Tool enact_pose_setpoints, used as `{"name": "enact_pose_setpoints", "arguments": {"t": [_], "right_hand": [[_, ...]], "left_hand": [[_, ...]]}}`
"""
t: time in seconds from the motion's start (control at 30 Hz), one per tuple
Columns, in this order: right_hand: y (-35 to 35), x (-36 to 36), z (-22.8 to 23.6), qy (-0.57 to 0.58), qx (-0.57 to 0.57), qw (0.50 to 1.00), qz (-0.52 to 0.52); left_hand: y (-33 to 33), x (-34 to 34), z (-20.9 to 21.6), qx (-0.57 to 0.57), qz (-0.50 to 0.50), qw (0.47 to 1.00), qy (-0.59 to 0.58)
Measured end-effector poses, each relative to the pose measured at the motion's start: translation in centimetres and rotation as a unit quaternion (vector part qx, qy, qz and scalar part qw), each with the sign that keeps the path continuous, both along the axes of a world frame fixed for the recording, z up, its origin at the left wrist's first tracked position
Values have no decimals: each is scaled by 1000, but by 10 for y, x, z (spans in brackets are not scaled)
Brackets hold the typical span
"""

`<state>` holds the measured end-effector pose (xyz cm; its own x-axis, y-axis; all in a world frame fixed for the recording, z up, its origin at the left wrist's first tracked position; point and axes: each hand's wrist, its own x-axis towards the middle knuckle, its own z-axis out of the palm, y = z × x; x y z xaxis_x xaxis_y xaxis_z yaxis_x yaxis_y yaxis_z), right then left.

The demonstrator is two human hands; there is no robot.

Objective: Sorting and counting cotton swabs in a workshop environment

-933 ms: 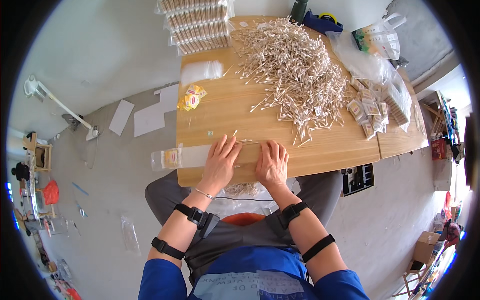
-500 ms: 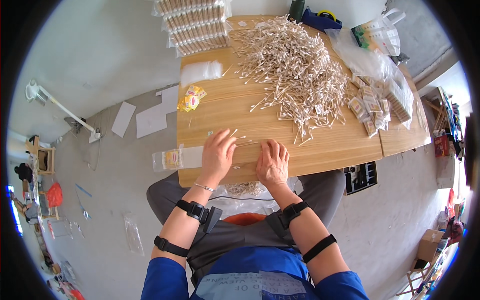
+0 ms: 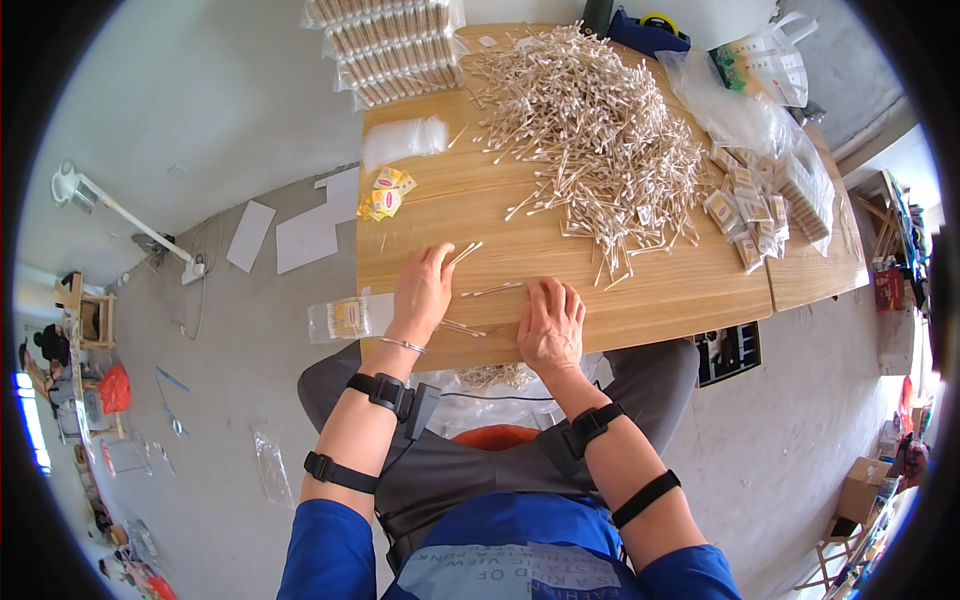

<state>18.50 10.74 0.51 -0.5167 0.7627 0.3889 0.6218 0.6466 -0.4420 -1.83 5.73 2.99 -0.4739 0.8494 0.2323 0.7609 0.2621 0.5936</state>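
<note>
My left hand (image 3: 422,292) is closed on a few cotton swabs (image 3: 466,252), their white tips sticking out past its fingers over the wooden table (image 3: 430,220). My right hand (image 3: 552,322) rests palm down near the table's front edge, fingers slightly apart. Between the hands lie some loose swabs (image 3: 490,290), one end close to my right fingertips. A few more swabs (image 3: 463,328) lie beside my left wrist. Left of that wrist, a clear packet of swabs with a yellow label (image 3: 347,318) sits on a white strip, partly covered by the hand.
A big heap of swabs (image 3: 600,140) covers the table's far middle. Yellow cards (image 3: 385,193) and clear bags (image 3: 403,143) lie at the left edge, below stacked swab packs (image 3: 390,55). Small filled packets (image 3: 745,210) and plastic bags (image 3: 720,100) lie at right.
My left hand has drawn left and slightly away from me with swabs in its fingers, parting from the swabs left between the hands. My right hand has hardly moved.
</note>
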Motion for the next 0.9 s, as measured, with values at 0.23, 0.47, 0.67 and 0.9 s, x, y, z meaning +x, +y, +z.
{"name": "enact_pose_setpoints", "arguments": {"t": [0.23,0.47,0.67,0.9], "right_hand": [[0,0,1,-16,-7,1000,1],[-1,2,0,-21,-5,1000,0],[0,0,-1,-6,-3,1000,-2],[8,5,4,138,-118,983,4]], "left_hand": [[10,6,-6,1,-2,994,111],[21,-2,-11,-86,18,996,23],[3,21,3,-13,-23,1000,-10],[-24,45,60,55,9,870,-491]]}}
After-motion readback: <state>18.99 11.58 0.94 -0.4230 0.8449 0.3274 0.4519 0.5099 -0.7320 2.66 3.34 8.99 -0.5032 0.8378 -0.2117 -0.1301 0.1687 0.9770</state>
